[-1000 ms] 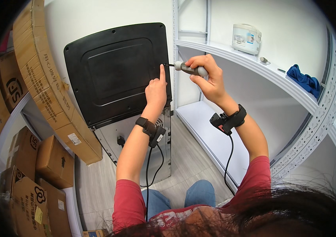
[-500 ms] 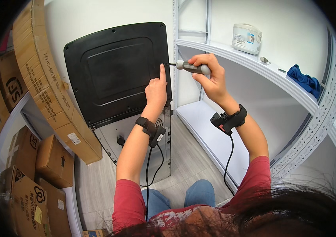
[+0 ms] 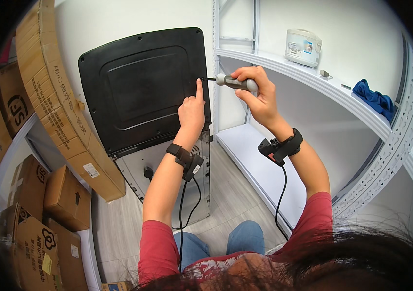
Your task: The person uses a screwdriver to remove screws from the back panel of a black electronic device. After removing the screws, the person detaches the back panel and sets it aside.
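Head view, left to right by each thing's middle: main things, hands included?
Tall cardboard box → black panel → left hand → screwdriver → right hand → white rice cooker → blue cloth.

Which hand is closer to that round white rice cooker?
Right. The right hand, holding a grey-handled screwdriver, is below and left of the rice cooker in the picture. The left hand is farther left, over the rounded black panel.
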A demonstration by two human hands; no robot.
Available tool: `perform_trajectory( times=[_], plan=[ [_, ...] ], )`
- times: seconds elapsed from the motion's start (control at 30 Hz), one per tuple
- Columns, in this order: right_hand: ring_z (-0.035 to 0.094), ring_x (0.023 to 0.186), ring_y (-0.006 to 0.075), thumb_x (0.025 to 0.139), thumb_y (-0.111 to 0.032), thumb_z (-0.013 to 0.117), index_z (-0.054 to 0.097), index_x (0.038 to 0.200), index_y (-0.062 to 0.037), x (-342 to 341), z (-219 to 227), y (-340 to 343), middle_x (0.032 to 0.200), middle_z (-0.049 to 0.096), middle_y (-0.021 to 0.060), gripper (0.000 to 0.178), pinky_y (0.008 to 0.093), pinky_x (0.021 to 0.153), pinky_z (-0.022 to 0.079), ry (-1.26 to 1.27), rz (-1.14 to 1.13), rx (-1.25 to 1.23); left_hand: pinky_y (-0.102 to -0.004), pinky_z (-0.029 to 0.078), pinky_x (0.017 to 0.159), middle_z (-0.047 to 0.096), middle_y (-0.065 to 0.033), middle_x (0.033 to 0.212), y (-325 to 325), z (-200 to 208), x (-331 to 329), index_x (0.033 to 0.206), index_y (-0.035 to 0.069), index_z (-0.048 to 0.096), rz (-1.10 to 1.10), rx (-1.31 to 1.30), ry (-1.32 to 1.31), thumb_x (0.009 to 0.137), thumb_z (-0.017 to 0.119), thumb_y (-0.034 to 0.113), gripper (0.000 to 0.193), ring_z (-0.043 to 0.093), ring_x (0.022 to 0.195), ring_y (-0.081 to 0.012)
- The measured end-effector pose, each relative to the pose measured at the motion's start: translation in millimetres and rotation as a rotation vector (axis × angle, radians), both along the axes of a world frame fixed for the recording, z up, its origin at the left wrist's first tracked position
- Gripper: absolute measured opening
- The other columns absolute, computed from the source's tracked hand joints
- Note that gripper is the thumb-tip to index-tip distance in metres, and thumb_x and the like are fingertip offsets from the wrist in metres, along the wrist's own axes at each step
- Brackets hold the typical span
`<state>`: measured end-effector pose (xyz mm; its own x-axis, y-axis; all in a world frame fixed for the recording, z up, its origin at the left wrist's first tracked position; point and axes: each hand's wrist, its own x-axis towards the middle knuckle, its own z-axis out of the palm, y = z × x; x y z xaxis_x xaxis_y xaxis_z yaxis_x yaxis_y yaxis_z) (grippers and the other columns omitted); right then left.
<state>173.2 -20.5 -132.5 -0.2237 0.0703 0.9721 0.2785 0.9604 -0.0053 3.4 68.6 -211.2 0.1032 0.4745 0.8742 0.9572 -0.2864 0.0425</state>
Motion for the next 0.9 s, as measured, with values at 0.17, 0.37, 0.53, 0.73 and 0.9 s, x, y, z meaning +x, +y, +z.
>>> perform_trajectory(
  times=[0.17,0.37,0.53,0.73,0.9],
  plan=[
    [0.053,0.087,0.0173,0.07,0.004,0.057,0.053,0.092,-0.0039,2,-1,-1,0.098,0.06,0.0083,0.024,0.0285,0.079,0.043,-0.041,-0.038,-0.013,-0.0316,0.052,0.056,0.058,-0.0053,0.067,-1,0,0,0.141,0.012,0.03,0.026,-0.002,0.016,0.077,0.068,0.019,0.075,0.06,0.066,-0.0193],
    [0.052,0.082,0.0217,0.068,0.0,0.059,0.056,0.089,-0.0052,0,2,5,0.089,0.063,0.0055,0.022,0.0308,0.075,0.043,0.088,0.019,0.011,-0.0354,0.051,0.055,0.06,-0.0078,0.068,-3,2,2,0.14,0.011,0.03,-0.007,-0.004,0.0,0.078,0.067,0.018,0.073,0.062,0.065,-0.0234],
    [0.056,0.082,0.0223,0.073,-0.003,0.064,0.054,0.092,-0.0035,-10,4,-7,0.094,0.059,0.009,0.021,0.0295,0.072,0.046,-0.074,-0.102,0.09,-0.0356,0.051,0.055,0.06,-0.0078,0.068,-1,2,-1,0.14,0.011,0.031,0.007,-0.029,0.002,0.078,0.067,0.018,0.072,0.062,0.065,-0.0237],
    [0.058,0.072,0.0266,0.073,-0.011,0.071,0.056,0.093,-0.0038,-22,15,-9,0.093,0.056,0.0099,0.026,0.0322,0.064,0.048,-0.015,-0.246,0.221,-0.0343,0.051,0.055,0.06,-0.0072,0.067,-2,2,0,0.14,0.011,0.031,-0.003,-0.017,0.008,0.078,0.067,0.019,0.072,0.061,0.066,-0.0222],
    [0.056,0.08,0.0283,0.075,-0.01,0.068,0.055,0.096,-0.0035,-15,22,-7,0.097,0.054,0.0109,0.025,0.0356,0.072,0.047,-0.09,-0.347,0.282,-0.0357,0.051,0.056,0.06,-0.008,0.069,-1,1,0,0.14,0.011,0.031,0.007,-0.029,0.0,0.078,0.067,0.019,0.072,0.062,0.067,-0.0236]
  ],
)
